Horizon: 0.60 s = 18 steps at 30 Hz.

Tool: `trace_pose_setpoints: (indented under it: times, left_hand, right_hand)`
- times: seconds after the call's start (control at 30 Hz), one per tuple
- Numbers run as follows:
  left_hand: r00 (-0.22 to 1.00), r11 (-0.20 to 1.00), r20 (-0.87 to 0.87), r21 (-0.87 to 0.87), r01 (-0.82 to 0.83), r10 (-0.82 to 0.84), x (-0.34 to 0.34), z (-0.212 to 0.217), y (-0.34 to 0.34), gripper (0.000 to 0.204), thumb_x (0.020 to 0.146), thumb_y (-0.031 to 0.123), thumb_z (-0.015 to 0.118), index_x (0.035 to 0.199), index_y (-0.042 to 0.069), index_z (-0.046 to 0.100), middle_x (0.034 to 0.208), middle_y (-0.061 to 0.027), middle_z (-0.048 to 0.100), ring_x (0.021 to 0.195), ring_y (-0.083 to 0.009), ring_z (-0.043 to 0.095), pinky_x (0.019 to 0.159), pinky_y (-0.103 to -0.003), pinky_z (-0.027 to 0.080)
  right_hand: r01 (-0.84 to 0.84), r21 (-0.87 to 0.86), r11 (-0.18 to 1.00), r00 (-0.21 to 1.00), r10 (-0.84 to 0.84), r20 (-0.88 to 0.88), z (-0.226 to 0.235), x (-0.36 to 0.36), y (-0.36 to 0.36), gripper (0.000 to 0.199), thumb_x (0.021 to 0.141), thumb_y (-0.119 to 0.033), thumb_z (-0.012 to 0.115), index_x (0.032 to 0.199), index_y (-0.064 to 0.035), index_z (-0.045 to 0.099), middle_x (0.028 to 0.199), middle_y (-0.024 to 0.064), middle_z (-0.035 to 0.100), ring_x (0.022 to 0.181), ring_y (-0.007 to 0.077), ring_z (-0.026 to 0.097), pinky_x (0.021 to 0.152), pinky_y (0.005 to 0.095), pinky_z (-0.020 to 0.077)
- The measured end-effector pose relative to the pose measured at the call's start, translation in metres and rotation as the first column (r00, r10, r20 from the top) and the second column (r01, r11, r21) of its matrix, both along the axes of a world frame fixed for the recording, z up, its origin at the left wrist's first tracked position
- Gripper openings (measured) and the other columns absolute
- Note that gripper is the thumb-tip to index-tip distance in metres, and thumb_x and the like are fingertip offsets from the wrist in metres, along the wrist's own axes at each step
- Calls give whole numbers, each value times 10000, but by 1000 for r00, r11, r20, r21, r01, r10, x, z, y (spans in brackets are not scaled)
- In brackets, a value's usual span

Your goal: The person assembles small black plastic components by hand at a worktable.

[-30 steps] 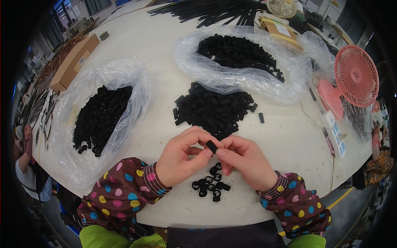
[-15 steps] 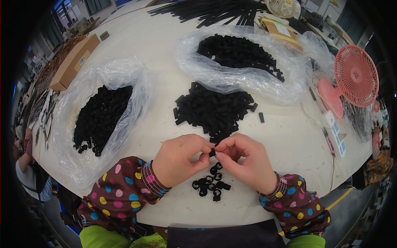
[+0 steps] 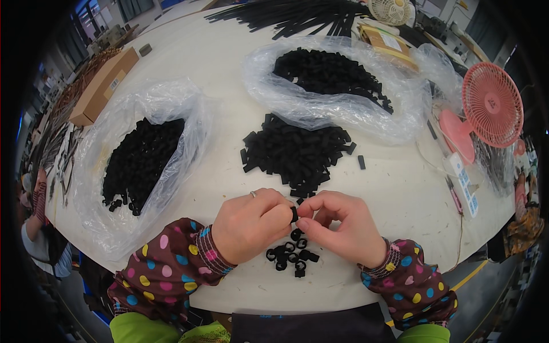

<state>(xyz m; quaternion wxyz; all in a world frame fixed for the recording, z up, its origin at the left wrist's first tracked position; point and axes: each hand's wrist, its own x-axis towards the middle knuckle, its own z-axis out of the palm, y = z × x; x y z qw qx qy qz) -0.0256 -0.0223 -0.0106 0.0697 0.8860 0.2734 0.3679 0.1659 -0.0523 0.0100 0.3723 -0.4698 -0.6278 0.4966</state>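
Between my two hands, at the table's middle, is a small black piece (image 3: 294, 214), perhaps a short strip or loop. My left hand (image 3: 251, 224) is closed with the piece at its fingertips. My right hand (image 3: 346, 227) pinches at the piece's right edge with thumb and forefinger. Just beyond my fingers lies a heap of short black strips (image 3: 294, 148), with a few trailing toward my hands. Nearer me, below the fingertips, is a small cluster of black loops (image 3: 291, 254); some show round openings. My fingers partly hide the held piece.
A clear plastic bag (image 3: 194, 114) of black pieces lies left, and another clear bag (image 3: 257, 86) lies beyond the heap. A pink fan (image 3: 492, 104), a white power strip (image 3: 462, 183) and snips (image 3: 454, 197) are right. A cardboard box (image 3: 103, 88) sits far left; long black strips (image 3: 286, 14) lie at the back.
My left hand has rolled over so that its back and a ring show more. The black piece has turned and shows more plainly between the fingertips. My right hand has moved little.
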Motion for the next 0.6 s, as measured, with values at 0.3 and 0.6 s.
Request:
trace_pose_setpoints:
  times: [0.3,0.6]
  left_hand:
    - [931,596,365,-746,295,-5,3,1,4,130,784,44,612,896,44,547,867,-47,576,729,-152,604,681,-242,500]
    - [759,-416,575,-636,650,307,-5,6,12,176,903,165,554,1007,23,547,900,-46,594,822,-134,614,803,-280,517]
  right_hand:
    - [-56,-279,959,972,-11,-234,-3,1,1,89,796,-85,624,816,-19,567,704,-15,564,551,27,505,494,175,408]
    - [-289,-360,887,886,105,-452,0,13,6,73,816,-62,594,822,-57,522,696,-42,536,579,10,484,513,164,388]
